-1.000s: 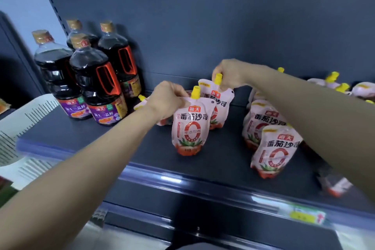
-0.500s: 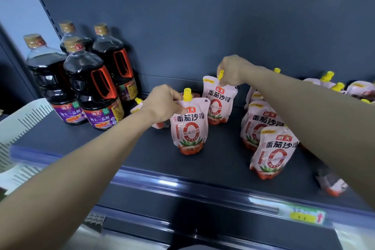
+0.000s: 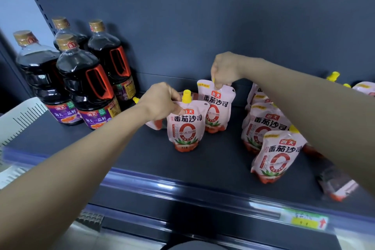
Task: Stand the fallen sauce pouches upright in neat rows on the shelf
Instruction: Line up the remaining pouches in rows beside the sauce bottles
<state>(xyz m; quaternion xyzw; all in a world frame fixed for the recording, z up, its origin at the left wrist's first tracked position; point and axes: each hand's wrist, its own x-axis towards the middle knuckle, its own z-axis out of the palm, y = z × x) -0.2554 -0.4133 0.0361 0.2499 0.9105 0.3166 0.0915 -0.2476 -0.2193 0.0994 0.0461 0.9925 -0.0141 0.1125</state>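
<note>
On the dark shelf (image 3: 142,160) stand pink tomato sauce pouches with yellow spouts. My left hand (image 3: 162,102) pinches the top left corner of the front pouch (image 3: 185,128), which stands upright. Behind it, my right hand (image 3: 225,69) grips the spout of a second upright pouch (image 3: 217,107). A fallen pouch (image 3: 154,125) lies behind my left hand, mostly hidden. To the right, two more pouches (image 3: 263,126) (image 3: 278,156) stand in a row under my right forearm, with others behind them. One pouch (image 3: 336,184) lies flat at the front right.
Several large dark soy sauce bottles (image 3: 85,81) with red handles stand at the shelf's left end. A white plastic divider (image 3: 18,117) sits at the far left. More pouches (image 3: 363,88) lie at the back right. The shelf's front rail (image 3: 203,184) carries a yellow price tag (image 3: 306,222).
Both hands have kept hold of their pouches. The front pouch and the back pouch have shifted slightly left and back on the shelf, and both stand straighter.
</note>
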